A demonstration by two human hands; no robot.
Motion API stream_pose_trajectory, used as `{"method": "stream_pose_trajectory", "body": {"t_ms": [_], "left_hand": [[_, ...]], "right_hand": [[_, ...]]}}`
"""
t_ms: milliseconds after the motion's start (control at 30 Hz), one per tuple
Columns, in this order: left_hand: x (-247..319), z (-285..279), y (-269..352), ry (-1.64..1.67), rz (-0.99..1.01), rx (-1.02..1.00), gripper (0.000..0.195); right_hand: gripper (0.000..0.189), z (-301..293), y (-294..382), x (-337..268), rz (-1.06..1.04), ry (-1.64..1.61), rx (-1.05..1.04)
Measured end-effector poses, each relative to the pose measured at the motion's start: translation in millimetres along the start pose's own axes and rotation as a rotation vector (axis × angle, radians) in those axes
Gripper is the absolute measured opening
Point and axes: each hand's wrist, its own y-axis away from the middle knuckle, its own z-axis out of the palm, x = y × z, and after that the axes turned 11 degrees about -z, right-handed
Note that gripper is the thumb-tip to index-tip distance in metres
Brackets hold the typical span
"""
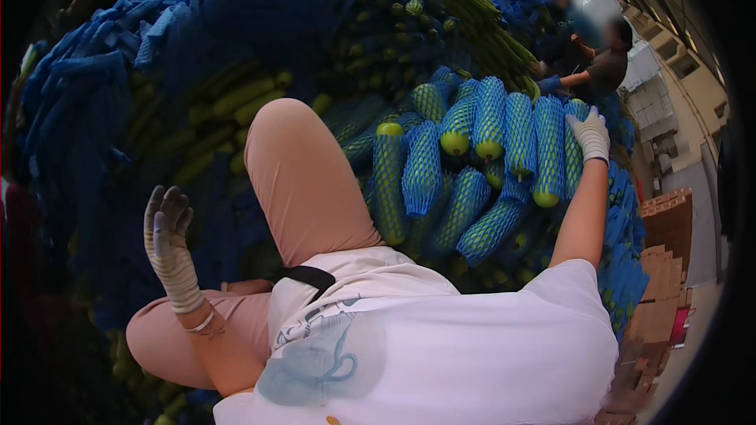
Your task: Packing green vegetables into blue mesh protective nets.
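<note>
My right hand (589, 133), in a striped white knit glove, rests on the upper end of a long green gourd-like vegetable in a blue foam net sleeve (574, 153), at the right end of a row of similar sleeved ones. Whether its fingers close around it is hard to tell. At the lower left, my left hand (169, 227), gloved with grey fingertips, is raised over my bent leg, its fingers apart and holding nothing. Between the hands, several netted vegetables (490, 112) lie side by side, with more (495, 227) below them near my knee.
Unsleeved green vegetables (245, 97) lie in shadow beyond my knee. Blue foam net sleeves (77, 82) are heaped at the left and top. Long thin green vegetables (490, 29) lie at the top. At the upper right sits a co-worker (605, 68); cardboard boxes (658, 295) stand on the right.
</note>
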Motion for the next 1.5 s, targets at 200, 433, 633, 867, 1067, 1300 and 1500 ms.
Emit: {"method": "stream_pose_trajectory", "body": {"t_ms": [200, 433, 633, 867, 1067, 1300, 1500], "left_hand": [[-16, -1, -5, -0.035, -0.003, 0.067, 0.032], [-24, -17, -5, -0.099, 0.037, 0.32, 0.042], [-18, -27, -10, 0.049, 0.078, 0.682, 0.021], [-26, -59, -17, 0.261, 0.02, 0.646, 0.035], [-48, -79, -8, 0.404, -0.071, 0.65, 0.025], [-53, -84, -17, 0.282, 0.005, 0.76, 0.03], [-41, -69, -16, 0.114, 0.047, 0.825, 0.045]], "right_hand": [[0.055, -45, 42, -170, -1.011, -0.773, 0.343], [0.044, 3, 119, -425, -1.64, -0.467, 0.031], [0.045, 28, 177, -559, -1.717, -0.424, -0.578], [0.059, 39, 325, -668, -2.006, 0.287, -0.98], [0.077, 246, 371, -672, -1.266, -0.246, -1.188], [0.064, 177, 363, -690, -0.964, -0.934, -1.17], [0.04, 39, 358, -623, -0.97, -1.534, -1.379]]}}
